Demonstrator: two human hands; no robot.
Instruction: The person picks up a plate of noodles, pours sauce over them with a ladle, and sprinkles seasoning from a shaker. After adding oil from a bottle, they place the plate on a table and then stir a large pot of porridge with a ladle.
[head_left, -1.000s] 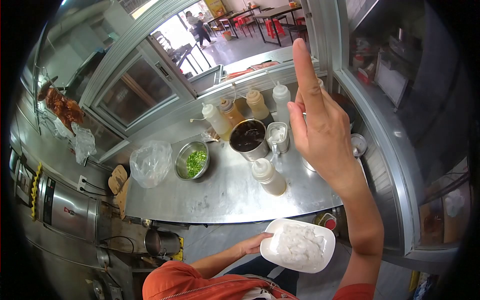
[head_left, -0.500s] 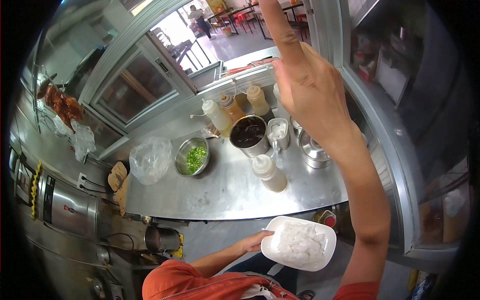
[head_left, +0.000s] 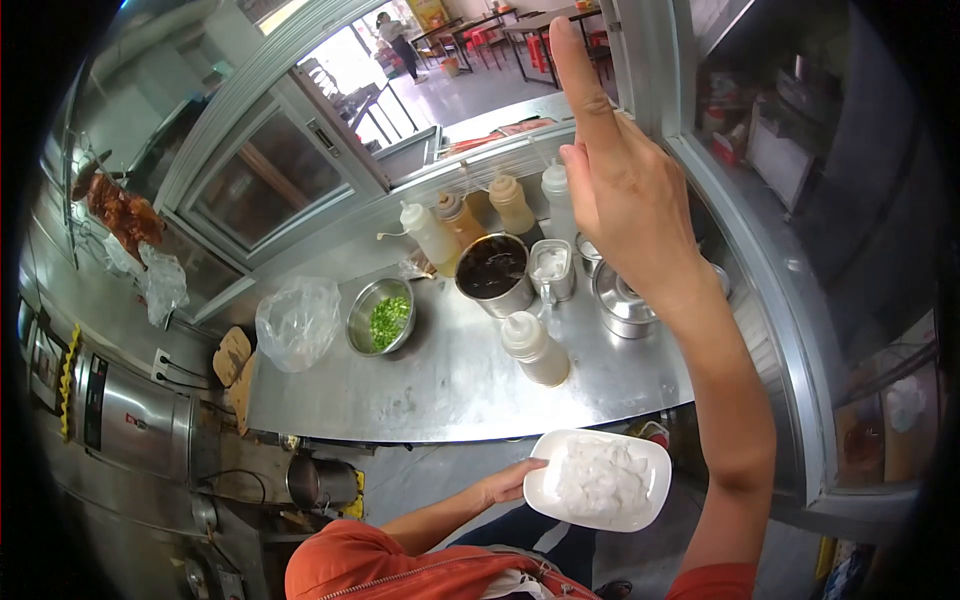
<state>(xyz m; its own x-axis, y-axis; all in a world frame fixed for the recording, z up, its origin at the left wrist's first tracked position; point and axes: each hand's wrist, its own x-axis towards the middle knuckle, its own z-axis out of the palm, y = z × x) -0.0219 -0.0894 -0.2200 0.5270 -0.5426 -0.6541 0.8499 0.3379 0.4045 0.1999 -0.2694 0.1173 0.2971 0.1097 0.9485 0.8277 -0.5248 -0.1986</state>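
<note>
My left hand (head_left: 515, 480) grips the left edge of a white rounded dish (head_left: 655, 480), in front of my body at the counter's near edge. Soft, folded white food (head_left: 605, 475), perhaps rice noodle rolls, lies in it. My right hand (head_left: 635, 195) is raised above the counter's right side with its index finger stretched toward the window opening. No object shows in it; its other fingers are partly hidden. Below it, a lidded metal pot (head_left: 622, 305) is partly covered by my forearm. A squeeze bottle (head_left: 535, 350) stands on the counter, beyond the dish.
The steel counter (head_left: 440, 395) holds a bowl of chopped green onion (head_left: 387, 325), a pot of dark sauce (head_left: 490, 275), a square container (head_left: 552, 265), several squeeze bottles and a plastic bag (head_left: 298, 325). Roast meat (head_left: 125, 215) hangs left. A person (head_left: 398, 45) stands beyond the window.
My right hand has come down slightly, so its whole index finger shows. The dish has tilted slightly in my left hand. The person beyond the window has shifted a little.
</note>
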